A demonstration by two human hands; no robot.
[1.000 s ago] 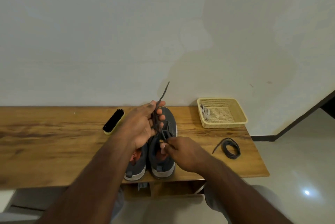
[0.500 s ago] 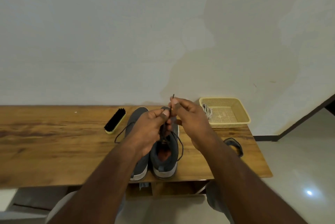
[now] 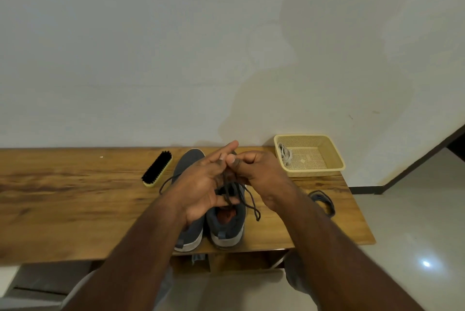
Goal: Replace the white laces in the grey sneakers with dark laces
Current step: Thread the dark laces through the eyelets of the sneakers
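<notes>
Two grey sneakers stand side by side on the wooden table point(image 3: 75, 200), heels toward me: the left sneaker point(image 3: 187, 159) and the right sneaker point(image 3: 227, 222). A dark lace point(image 3: 251, 203) runs through the right sneaker, with loose ends trailing on both sides. My left hand point(image 3: 201, 184) and my right hand point(image 3: 256, 172) meet above that shoe's tongue, and both pinch the dark lace between thumb and fingers. The eyelets are hidden behind my hands. A second dark lace point(image 3: 324, 201) lies coiled on the table to the right. White laces point(image 3: 285, 154) lie in the basket.
A yellow mesh basket point(image 3: 327, 167) sits at the table's back right corner. A black-bristled shoe brush point(image 3: 157, 168) lies left of the sneakers. A white wall rises right behind the table. The table's right edge drops to a tiled floor point(image 3: 415, 235).
My right hand rose from the shoe's collar to meet my left hand above the tongue. The lace end that stuck up high is now drawn down between my hands.
</notes>
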